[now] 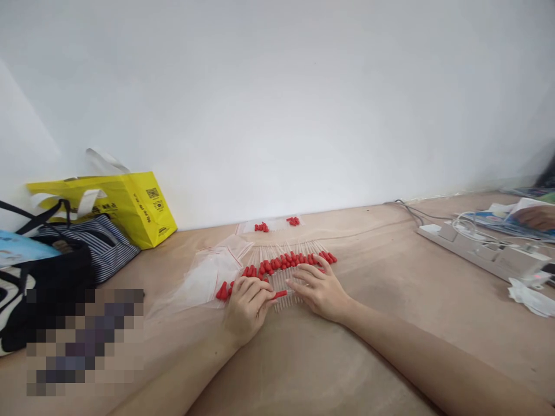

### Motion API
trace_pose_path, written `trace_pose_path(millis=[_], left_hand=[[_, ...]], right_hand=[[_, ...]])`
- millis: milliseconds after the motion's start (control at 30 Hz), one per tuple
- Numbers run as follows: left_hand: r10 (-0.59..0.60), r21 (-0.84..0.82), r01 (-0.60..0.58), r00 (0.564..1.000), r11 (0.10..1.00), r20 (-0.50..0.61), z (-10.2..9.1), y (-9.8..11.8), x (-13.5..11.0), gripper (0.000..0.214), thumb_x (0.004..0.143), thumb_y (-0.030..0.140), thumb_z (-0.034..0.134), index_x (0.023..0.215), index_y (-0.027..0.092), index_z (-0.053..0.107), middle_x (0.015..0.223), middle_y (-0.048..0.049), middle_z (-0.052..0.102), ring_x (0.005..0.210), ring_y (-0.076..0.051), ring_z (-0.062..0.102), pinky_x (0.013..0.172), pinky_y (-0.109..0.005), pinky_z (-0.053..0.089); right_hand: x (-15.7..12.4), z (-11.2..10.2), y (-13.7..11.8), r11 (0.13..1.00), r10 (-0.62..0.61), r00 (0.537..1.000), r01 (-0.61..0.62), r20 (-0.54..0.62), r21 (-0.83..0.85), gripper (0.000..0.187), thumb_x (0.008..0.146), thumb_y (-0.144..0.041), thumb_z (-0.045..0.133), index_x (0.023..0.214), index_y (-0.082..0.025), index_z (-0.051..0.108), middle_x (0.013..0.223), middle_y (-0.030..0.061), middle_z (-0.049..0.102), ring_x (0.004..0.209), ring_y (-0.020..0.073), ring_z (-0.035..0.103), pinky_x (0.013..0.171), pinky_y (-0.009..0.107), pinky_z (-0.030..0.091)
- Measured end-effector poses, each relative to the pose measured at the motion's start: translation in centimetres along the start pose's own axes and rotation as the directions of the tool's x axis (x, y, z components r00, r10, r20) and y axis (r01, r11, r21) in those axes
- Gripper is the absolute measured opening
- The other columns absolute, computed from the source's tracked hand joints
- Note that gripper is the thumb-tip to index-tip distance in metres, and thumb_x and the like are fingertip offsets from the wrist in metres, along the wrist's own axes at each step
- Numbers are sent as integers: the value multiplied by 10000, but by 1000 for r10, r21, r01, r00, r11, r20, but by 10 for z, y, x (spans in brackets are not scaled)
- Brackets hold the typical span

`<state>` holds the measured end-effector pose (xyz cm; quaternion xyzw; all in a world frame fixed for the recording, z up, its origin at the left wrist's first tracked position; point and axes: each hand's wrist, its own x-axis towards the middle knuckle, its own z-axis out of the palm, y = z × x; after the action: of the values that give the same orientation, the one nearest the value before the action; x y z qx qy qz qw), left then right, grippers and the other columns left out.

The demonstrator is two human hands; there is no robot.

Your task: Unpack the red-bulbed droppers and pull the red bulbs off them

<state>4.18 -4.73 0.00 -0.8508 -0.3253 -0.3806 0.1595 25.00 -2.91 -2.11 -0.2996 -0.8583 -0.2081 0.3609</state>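
Note:
A row of several clear thin tubes with red caps [289, 261] lies on the brown table [381, 289] in front of me. My left hand [248, 303] rests at the row's left end, fingers curled in a pinch on one red-capped tube [280, 294] that points right. My right hand [319, 289] lies flat on the tubes, fingers stretched out to the left. Clear zip bags [203, 277] lie just left of the row. Two more small bags with red caps [277, 224] sit farther back near the wall.
A yellow tote bag [130, 205], a striped bag [97, 242] and a black bag [47, 289] stand at the left. A white power strip [481, 251] with cables lies at the right, beside papers and another person's hand [537, 216].

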Motion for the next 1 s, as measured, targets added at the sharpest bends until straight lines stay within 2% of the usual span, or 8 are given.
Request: trace_pose_path(millis=[133, 200, 300, 367, 700, 833, 1000], left_hand=[[19, 2, -19, 1000, 1000, 1, -1, -1, 0, 166, 816, 246, 494, 694, 209, 601, 734, -1, 656, 740, -153, 546, 739, -326, 387], [31, 19, -32, 999, 999, 18, 0, -1, 1, 127, 813, 241, 496, 787, 209, 617, 809, -11, 669, 799, -169, 554, 776, -342, 393], [57, 62, -60, 997, 996, 49, 3, -1, 1, 201, 826, 232, 470, 977, 198, 599, 971, -34, 659, 938, -193, 548, 868, -382, 372], [75, 82, -80, 995, 993, 63, 6, -1, 1, 228, 840, 229, 448, 1015, 193, 590, 1007, -33, 652, 982, -197, 542, 908, -404, 351], [110, 162, -124, 990, 979, 92, 6, 7, 1, 226, 844, 200, 427, 943, 204, 630, 991, -23, 661, 991, -217, 551, 938, -470, 330], [89, 152, -109, 988, 982, 130, 4, 9, 1, 241, 839, 182, 417, 880, 234, 648, 969, -14, 666, 1005, -213, 542, 973, -500, 283], [105, 130, -122, 986, 984, 128, 4, 6, -3, 246, 818, 155, 422, 847, 244, 649, 914, 7, 681, 1008, -204, 538, 989, -491, 258]], right_hand=[[-3, 6, 1, 999, -36, 999, 36, 15, 5, 242, 830, -120, 413, 976, -212, 583, 788, 4, 671, 965, 162, 525, 1001, 446, 182], [-4, 8, 1, 999, -54, 999, 54, -1, -3, 257, 833, -105, 387, 973, -197, 582, 804, 8, 676, 973, 166, 525, 1014, 458, 164], [-4, 7, -1, 996, -85, 995, 84, -50, -25, 278, 837, -85, 364, 986, -185, 576, 862, 11, 675, 991, 167, 523, 1027, 475, 135], [-3, 8, -2, 994, -101, 992, 98, -73, -36, 283, 838, -78, 362, 995, -183, 573, 879, 12, 674, 997, 165, 522, 1033, 484, 121], [-2, 12, -7, 991, -124, 990, 121, -62, -56, 243, 848, -99, 398, 982, -193, 577, 705, 0, 660, 982, 157, 542, 1039, 499, 126], [-3, 10, -8, 993, -106, 993, 103, -60, -51, 249, 836, -90, 394, 934, -212, 588, 630, -15, 633, 993, 157, 540, 1036, 499, 121], [-6, 8, -7, 994, -106, 991, 103, -86, -37, 252, 834, -106, 391, 899, -251, 587, 603, -39, 627, 1010, 153, 534, 1036, 517, 51]])
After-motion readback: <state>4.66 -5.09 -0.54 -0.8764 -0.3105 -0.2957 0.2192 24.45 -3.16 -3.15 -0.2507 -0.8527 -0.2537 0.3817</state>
